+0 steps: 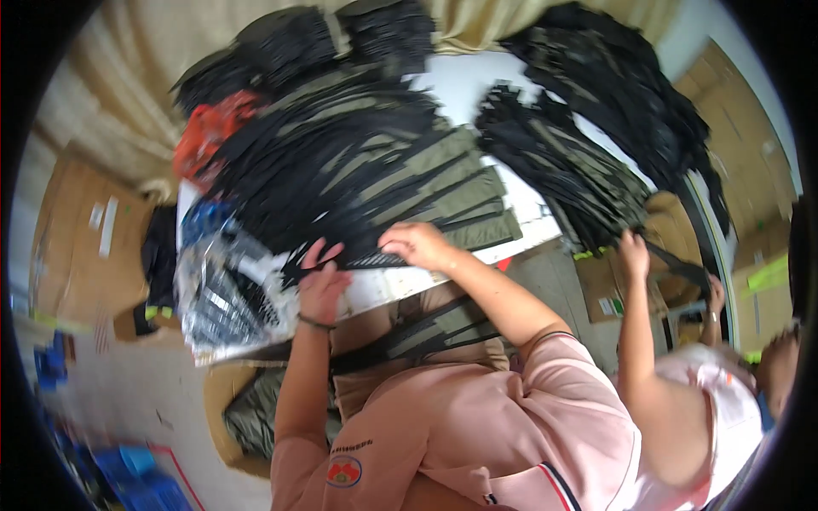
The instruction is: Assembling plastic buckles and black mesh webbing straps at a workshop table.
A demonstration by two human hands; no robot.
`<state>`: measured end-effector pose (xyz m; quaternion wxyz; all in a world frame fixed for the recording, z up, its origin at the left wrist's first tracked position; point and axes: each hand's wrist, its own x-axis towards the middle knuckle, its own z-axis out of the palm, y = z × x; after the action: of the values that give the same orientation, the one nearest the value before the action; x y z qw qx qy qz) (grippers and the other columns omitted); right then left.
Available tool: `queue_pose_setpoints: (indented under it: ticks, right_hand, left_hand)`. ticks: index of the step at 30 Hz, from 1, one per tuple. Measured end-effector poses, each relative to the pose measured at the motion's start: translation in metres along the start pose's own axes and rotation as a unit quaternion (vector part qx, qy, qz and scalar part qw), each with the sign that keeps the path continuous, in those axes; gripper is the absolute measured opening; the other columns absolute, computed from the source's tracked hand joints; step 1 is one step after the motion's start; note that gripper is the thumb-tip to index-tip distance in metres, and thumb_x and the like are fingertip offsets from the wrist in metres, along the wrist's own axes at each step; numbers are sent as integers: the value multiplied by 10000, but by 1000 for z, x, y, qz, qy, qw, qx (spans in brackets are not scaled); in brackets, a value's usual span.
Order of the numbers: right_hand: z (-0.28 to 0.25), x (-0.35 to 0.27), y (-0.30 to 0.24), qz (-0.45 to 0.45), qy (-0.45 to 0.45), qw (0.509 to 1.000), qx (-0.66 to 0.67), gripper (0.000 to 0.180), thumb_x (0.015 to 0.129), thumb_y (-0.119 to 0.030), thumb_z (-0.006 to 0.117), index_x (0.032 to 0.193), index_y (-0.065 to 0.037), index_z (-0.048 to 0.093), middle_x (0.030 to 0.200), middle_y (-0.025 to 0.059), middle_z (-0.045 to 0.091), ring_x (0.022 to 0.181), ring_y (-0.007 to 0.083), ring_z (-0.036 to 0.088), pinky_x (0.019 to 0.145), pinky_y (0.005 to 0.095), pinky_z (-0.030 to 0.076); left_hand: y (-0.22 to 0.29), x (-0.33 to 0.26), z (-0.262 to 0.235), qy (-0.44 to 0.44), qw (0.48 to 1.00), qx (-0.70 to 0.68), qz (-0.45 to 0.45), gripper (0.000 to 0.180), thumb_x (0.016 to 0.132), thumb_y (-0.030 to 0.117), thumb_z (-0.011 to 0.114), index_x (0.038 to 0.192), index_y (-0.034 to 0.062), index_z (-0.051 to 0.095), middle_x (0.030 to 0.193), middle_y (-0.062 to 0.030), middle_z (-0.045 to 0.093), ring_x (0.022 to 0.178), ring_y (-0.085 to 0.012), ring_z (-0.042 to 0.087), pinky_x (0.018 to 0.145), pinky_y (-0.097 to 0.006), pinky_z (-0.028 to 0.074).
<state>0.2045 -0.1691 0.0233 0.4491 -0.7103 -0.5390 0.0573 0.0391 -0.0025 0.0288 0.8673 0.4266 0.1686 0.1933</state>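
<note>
The person's left hand and right hand are both lying on a flat black mesh strap piece at the near edge of the white bench, the left with fingers curled on its end and the right pressing down with bent fingers, though a firm grip cannot be told. Judging by the large fanned heap of black and olive-green fabric strap pieces piling behind it and the few black strips resting on the lap, the sorting is looking well advanced but not finished. A co-worker's hand is gripping a black strap further to the right.
</note>
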Motion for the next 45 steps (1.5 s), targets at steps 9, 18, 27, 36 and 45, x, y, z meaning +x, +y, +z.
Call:
queue_pose_setpoints:
  ticks: [9,18,27,36,45]
  right_hand:
    - [-23,-31,30,38,-105,986,-120,118,810,-228,614,844,-120,644,811,75,620,824,292,601,698,387,470]
    - [58,-8,-44,-18,-85,996,22,366,778,-106,640,1133,-58,565,1040,130,589,973,332,545,863,400,434]
    - [98,2,-25,73,-139,982,101,132,832,-95,592,930,-20,545,895,180,604,835,361,599,705,388,482]
    - [115,3,-23,-126,24,991,-35,329,718,-198,697,1010,-105,579,1001,103,543,946,323,511,842,412,427]
    - [60,-66,-74,-88,-188,978,4,800,639,-252,759,1326,-107,377,1104,195,587,977,380,575,840,416,458]
  left_hand:
    - [-22,-4,-60,45,995,86,35,118,863,-5,575,957,34,515,755,-68,589,624,-152,608,584,-260,527]
    - [-37,-33,-48,106,992,65,-4,108,842,-8,597,849,66,519,748,-67,617,650,-188,645,559,-293,537]
    - [-1,-49,-72,6,951,307,-43,102,859,128,638,888,45,586,729,-3,590,656,-63,532,595,-202,430]
    - [-51,-114,-57,-242,495,834,28,752,633,429,755,1237,84,470,1158,-188,528,1115,-330,482,966,-429,370]
    - [31,-75,-13,-319,657,681,-53,479,663,193,688,1109,122,527,954,-181,616,888,-374,598,757,-440,485]
